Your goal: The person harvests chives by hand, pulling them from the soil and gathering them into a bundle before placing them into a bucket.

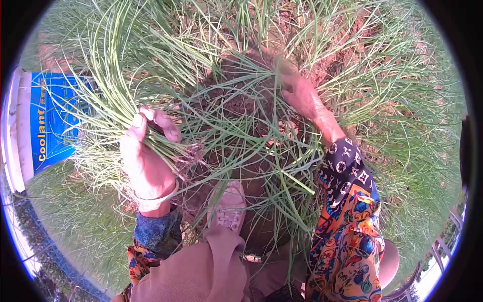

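My left hand is closed round a bunch of thin spring onion seedlings, their long green leaves pointing up and to the left. Pale, soil-flecked roots stick out below its fingers. Over on the right, my right hand reaches down among the leaves close to the soil, its fingers smeared by motion. Loose seedlings lie in a tangle across the dark soil between both hands, and some leaves pass right by the right hand's fingertips.
Dense standing seedlings surround the soil patch. A white bucket with a blue "Coolant" label stands at the far left. My light shoe rests on the ground just below the tangle of leaves.
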Demonstrator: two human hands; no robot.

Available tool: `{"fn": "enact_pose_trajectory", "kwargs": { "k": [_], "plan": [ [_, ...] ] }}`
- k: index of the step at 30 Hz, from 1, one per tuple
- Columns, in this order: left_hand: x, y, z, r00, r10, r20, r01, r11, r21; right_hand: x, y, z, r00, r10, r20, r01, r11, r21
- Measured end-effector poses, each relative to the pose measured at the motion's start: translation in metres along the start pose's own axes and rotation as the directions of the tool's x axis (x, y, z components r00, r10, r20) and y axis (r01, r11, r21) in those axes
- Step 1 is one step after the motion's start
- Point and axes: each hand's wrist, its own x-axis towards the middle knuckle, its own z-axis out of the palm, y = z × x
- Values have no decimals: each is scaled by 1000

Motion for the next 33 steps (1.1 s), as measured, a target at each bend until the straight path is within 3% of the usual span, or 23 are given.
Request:
{"fn": "enact_pose_trajectory", "kwargs": {
  "k": [1,4,5,6,7,8,10,12,15,18,19,22,25,28,31,32,33],
  "plan": [
    [0,0,-4,1000,-12,19,13,999,-42,0,-1,3,997,-65,33,67,996,-65],
    [1,1,-6,999,-28,30,31,994,-107,2,1,7,1000,-1,-17,0,1000,-27],
    [1,1,-7,999,-31,22,33,995,-97,2,9,10,996,-61,-69,56,996,-68],
    [1,0,-8,999,-33,16,34,996,-87,4,4,6,984,146,-98,-127,976,175],
    [0,0,-9,999,-36,7,36,996,-77,7,-4,-3,934,349,-74,-291,864,410],
    [0,0,-8,999,-34,29,36,996,-77,9,-12,-12,849,529,5,-420,669,613],
    [-1,0,-7,996,-32,81,38,996,-77,15,-12,-34,892,437,-119,-221,649,728],
    [1,1,-9,995,-33,89,44,992,-117,20,-17,-51,906,416,-80,-169,529,832],
    [1,1,-7,997,-32,72,40,994,-105,18,-18,-76,927,371,53,-311,683,661],
    [1,-2,-7,998,-23,56,27,997,-67,17,-20,-66,906,313,284,-384,890,245],
    [1,-3,-7,998,-18,54,21,998,-52,17,-32,-63,863,373,340,-381,923,-45],
    [1,-3,-6,998,-13,54,16,999,-42,11,-29,-32,831,266,489,-128,946,-298],
    [1,-2,-11,998,-24,65,30,996,-88,10,-32,-22,865,319,388,-385,917,103],
    [2,-3,-16,997,-18,74,24,996,-81,18,-48,-46,772,500,393,-611,755,239],
    [3,-4,-13,998,-27,60,31,997,-70,8,-16,-35,801,258,541,-355,932,81],
    [3,-5,-11,998,-32,54,35,998,-53,-2,-12,-29,821,153,550,-205,978,33],
    [3,-5,-9,998,-37,47,39,999,-35,-10,-16,-26,789,151,596,-182,983,-9]
  ]
}}
